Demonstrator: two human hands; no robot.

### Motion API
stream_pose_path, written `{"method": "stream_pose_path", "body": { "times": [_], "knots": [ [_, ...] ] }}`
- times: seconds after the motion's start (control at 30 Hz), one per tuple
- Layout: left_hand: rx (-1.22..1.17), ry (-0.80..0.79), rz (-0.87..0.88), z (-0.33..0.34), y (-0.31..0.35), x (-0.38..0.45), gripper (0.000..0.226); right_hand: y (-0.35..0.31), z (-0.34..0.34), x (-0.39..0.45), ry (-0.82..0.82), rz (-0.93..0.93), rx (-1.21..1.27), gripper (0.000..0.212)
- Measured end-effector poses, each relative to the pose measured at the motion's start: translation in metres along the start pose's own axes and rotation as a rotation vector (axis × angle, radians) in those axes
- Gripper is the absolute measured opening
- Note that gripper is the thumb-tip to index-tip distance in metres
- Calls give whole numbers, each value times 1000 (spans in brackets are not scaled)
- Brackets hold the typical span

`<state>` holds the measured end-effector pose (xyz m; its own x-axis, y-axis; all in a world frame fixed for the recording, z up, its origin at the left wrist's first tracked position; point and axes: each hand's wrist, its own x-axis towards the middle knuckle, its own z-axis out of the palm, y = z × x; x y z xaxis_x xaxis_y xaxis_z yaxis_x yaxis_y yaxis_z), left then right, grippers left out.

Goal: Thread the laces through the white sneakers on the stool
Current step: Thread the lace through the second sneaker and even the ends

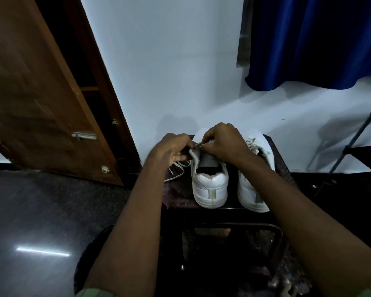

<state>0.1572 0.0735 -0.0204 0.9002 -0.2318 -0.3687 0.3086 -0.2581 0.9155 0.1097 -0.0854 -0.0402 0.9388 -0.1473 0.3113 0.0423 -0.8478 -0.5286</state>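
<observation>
Two white leather sneakers (210, 185) stood on the dark stool (176, 200) at the frame's middle. The left hand (171, 151) pinched the soft tongue; the right hand (223, 144) pinched the thin, floppy white lace (198, 144), best held near its stiff tip.

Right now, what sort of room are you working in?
Probably a room in a home: a wooden door with a latch, a blue curtain on a white wall, and a dark polished floor.

I see a brown wooden door (41, 99) standing ajar at left, a blue curtain (313, 41) hanging upper right, and dark glossy floor (41, 221).
</observation>
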Motion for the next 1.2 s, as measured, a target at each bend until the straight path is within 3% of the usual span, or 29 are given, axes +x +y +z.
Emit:
{"method": "stream_pose_path", "body": {
  "times": [0.37, 0.53, 0.57, 0.67, 0.73, 0.8, 0.93, 1.0, 1.1, 1.2],
  "knots": [
    [26, 6, 24, 6, -14, 0, 14, 2, 1, 1, -37, 25, -14, 6],
    [173, 181, 152, 3, -8, 16, 11, 4, 2, 2, -72, 22, -32, 8],
    [91, 183, 165, 2, -5, 14, 15, 4, 2, 2, -75, 23, -29, 10],
    [-523, 129, 209, 4, 7, 8, 27, 6, 1, 3, -80, 7, -30, 14],
    [-766, 111, 203, 6, 8, 8, 30, 5, 1, 3, -58, -2, -22, 11],
    [-617, 209, 230, 3, 5, 11, 31, 5, -2, 3, 13, -10, -6, 12],
    [477, 408, 416, -3, 0, 21, 33, 13, -8, 4, 211, -17, 48, 26],
    [776, 386, 348, 1, -5, 20, 50, 18, -9, 6, 261, -14, 104, 31],
    [866, 311, 280, 7, -9, 16, 47, 20, -9, 8, 301, -35, 198, 26],
    [492, 289, 499, 8, -4, 11, 55, 18, -8, 7, 285, -103, 230, 24]
  ]
}}
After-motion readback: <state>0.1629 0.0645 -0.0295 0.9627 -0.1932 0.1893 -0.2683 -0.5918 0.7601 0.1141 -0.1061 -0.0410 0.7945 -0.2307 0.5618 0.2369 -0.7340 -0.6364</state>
